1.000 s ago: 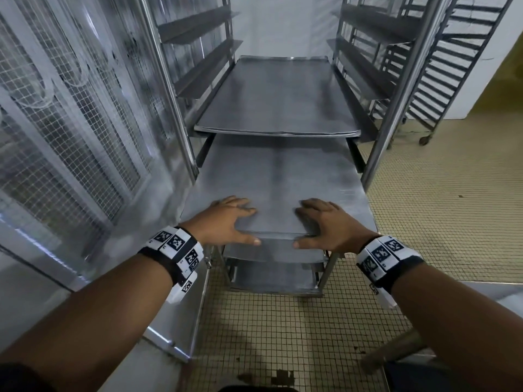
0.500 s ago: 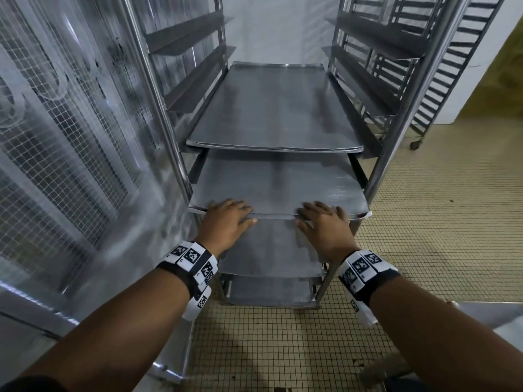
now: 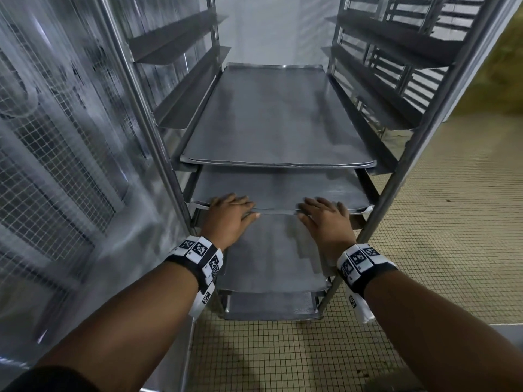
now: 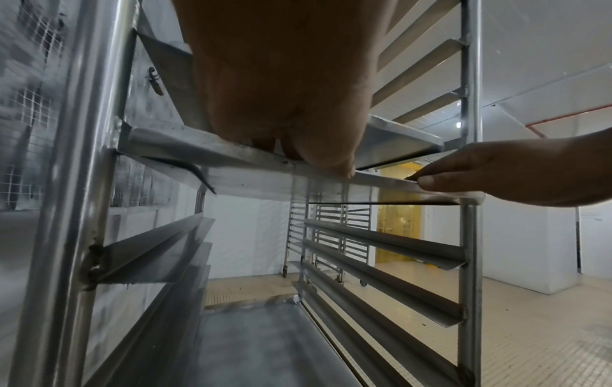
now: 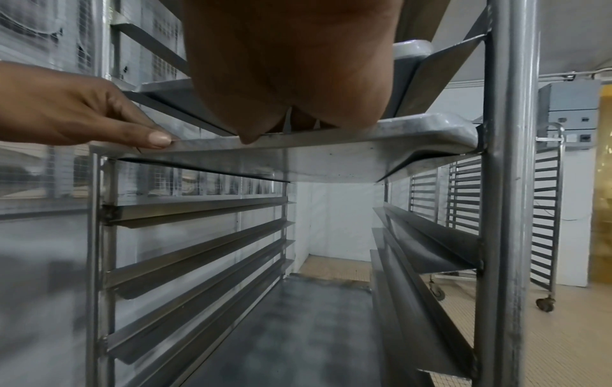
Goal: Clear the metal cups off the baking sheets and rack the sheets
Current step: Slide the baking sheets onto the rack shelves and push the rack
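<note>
No metal cups are in view. A bare grey baking sheet (image 3: 277, 190) lies on the rack's runners, nearly level with the front posts. My left hand (image 3: 230, 213) lies flat on its near edge at the left, thumb against the rim. My right hand (image 3: 325, 216) lies the same way at the right. In the left wrist view my right hand (image 4: 496, 175) has its thumb on the sheet's rim (image 4: 232, 157). In the right wrist view my left hand (image 5: 82, 110) presses its thumb on the rim (image 5: 364, 133). Another sheet (image 3: 271, 120) sits one level higher.
Two more sheets lie lower in the rack, one (image 3: 271, 256) under my wrists and one (image 3: 268, 305) near the floor. Steel posts (image 3: 396, 176) flank the opening. A mesh-fronted metal wall (image 3: 56, 165) stands at the left. More wheeled racks (image 5: 546, 209) stand beyond on the tiled floor.
The sheet has slid deeper into the rack, from sticking well out to almost flush with the posts. Both hands moved forward with it on its near edge.
</note>
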{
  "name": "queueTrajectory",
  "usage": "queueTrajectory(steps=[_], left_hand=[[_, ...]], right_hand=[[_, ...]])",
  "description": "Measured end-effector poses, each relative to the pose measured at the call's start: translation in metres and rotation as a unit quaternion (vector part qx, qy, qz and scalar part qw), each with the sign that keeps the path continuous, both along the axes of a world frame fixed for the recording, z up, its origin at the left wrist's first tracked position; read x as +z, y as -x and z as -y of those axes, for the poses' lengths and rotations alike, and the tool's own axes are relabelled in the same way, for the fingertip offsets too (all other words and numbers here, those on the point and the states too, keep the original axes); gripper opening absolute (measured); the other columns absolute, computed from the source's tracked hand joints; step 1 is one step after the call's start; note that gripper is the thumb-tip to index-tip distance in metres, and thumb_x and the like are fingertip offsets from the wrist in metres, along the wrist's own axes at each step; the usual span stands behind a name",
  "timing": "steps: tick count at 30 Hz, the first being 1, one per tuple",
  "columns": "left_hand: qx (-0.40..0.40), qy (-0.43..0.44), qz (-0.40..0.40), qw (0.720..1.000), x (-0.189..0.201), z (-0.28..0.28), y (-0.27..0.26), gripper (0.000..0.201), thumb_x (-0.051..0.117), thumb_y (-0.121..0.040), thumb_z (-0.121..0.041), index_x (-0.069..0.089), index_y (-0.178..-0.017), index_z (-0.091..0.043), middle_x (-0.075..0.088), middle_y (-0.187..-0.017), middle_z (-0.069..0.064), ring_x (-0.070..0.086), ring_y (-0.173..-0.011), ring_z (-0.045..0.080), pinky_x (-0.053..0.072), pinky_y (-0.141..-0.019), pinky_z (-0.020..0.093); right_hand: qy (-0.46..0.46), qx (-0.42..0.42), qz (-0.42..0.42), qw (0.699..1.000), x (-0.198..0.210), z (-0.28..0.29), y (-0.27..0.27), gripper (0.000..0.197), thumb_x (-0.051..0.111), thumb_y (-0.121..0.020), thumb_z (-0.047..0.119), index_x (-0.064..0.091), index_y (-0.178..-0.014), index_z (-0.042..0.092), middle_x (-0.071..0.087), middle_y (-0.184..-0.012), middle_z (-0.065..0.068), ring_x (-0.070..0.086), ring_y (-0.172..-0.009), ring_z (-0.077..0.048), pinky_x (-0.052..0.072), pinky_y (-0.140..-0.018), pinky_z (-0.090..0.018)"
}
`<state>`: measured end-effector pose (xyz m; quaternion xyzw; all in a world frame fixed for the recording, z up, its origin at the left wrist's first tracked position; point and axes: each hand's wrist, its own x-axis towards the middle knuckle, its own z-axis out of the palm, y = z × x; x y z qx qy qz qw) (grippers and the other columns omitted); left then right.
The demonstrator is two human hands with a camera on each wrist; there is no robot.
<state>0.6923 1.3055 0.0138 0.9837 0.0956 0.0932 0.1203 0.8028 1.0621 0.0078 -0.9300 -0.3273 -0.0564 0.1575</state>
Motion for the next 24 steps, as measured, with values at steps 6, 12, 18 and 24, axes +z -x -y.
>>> queueTrajectory(steps=[6, 12, 18, 24], left_hand=[[0.0, -0.022, -0.005, 1.0, -0.002, -0.009, -0.024, 0.054, 0.045, -0.1, -0.056, 0.064, -0.138, -0.024, 0.055, -0.152, -0.001, 0.044, -0.144, 0.027, 0.026, -0.117, 0.044], [0.013, -0.088, -0.004, 0.996, -0.02, 0.005, 0.002, 0.069, 0.039, -0.105, -0.053, 0.025, -0.162, -0.016, 0.017, -0.171, 0.002, 0.008, -0.159, 0.029, 0.002, -0.126, 0.055], [0.049, -0.049, 0.005, 0.998, -0.031, -0.033, 0.077, 0.089, 0.021, -0.095, -0.072, 0.028, -0.16, -0.012, 0.024, -0.168, 0.011, 0.022, -0.156, 0.033, 0.017, -0.126, 0.049], [0.254, 0.077, 0.129, 0.955, 0.051, -0.074, 0.094, 0.074, 0.045, -0.101, -0.059, 0.038, -0.15, -0.005, 0.048, -0.146, 0.03, 0.048, -0.131, 0.049, 0.043, -0.104, 0.062]], right_hand=[[0.015, -0.022, -0.017, 0.999, 0.002, -0.013, -0.02, 0.042, 0.035, -0.102, 0.053, 0.052, -0.139, 0.041, 0.041, -0.154, 0.017, 0.028, -0.146, -0.016, 0.01, -0.118, -0.049], [0.004, -0.019, 0.003, 1.0, -0.006, -0.004, -0.009, 0.049, 0.029, -0.104, 0.05, 0.041, -0.149, 0.035, 0.031, -0.16, 0.01, 0.015, -0.152, -0.022, 0.005, -0.121, -0.047], [-0.104, -0.113, 0.031, 0.988, -0.014, 0.074, 0.01, 0.048, 0.039, -0.1, 0.049, 0.054, -0.138, 0.024, 0.046, -0.15, -0.005, 0.035, -0.142, -0.031, 0.031, -0.113, -0.051], [-0.289, -0.292, -0.007, 0.912, 0.069, 0.119, -0.024, 0.057, 0.04, -0.094, 0.059, 0.052, -0.126, 0.013, 0.059, -0.124, -0.022, 0.055, -0.113, -0.043, 0.045, -0.097, -0.052]])
